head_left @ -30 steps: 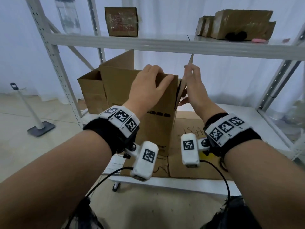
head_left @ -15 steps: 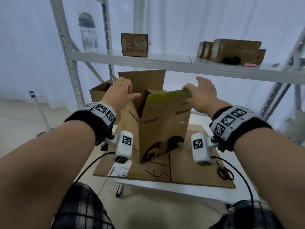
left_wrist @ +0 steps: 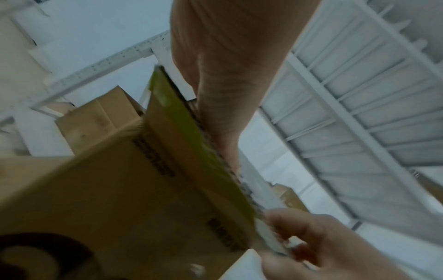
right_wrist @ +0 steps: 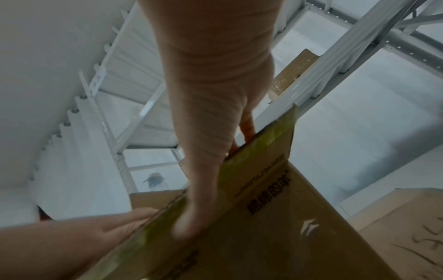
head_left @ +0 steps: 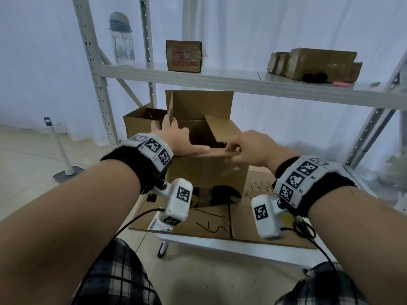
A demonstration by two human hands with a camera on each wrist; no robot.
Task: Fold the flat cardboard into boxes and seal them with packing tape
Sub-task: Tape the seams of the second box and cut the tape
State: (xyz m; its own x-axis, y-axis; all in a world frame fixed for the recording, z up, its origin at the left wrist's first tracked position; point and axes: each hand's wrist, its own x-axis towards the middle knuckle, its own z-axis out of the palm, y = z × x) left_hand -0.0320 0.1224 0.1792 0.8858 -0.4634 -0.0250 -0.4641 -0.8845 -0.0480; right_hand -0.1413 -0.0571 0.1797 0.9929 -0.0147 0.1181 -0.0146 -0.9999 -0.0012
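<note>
A brown cardboard box (head_left: 207, 172) stands upright on a flat cardboard sheet (head_left: 264, 227), top open, far flap raised. Its near flap (head_left: 218, 153), edged with green tape (left_wrist: 191, 142), leans inward over the opening. My left hand (head_left: 176, 139) is at the flap's left end, with the thumb lying straight along the edge; the wrist views show the left hand (right_wrist: 95, 236) flat against the flap. My right hand (head_left: 248, 148) pinches the flap's right end, thumb (right_wrist: 184, 227) on the printed outer face and fingers behind it. No tape roll shows.
Scissors (head_left: 306, 227) lie on the sheet by my right wrist. A second open box (head_left: 141, 122) stands behind on the left. The metal rack's shelf beam (head_left: 220, 81) runs just above the box and carries small boxes (head_left: 184, 56) and a bottle (head_left: 122, 40). The white table edge (head_left: 220, 245) is near me.
The box has been squared open and turned. My hands came off the raised top corners and drew together onto the near flap, which now leans inward.
</note>
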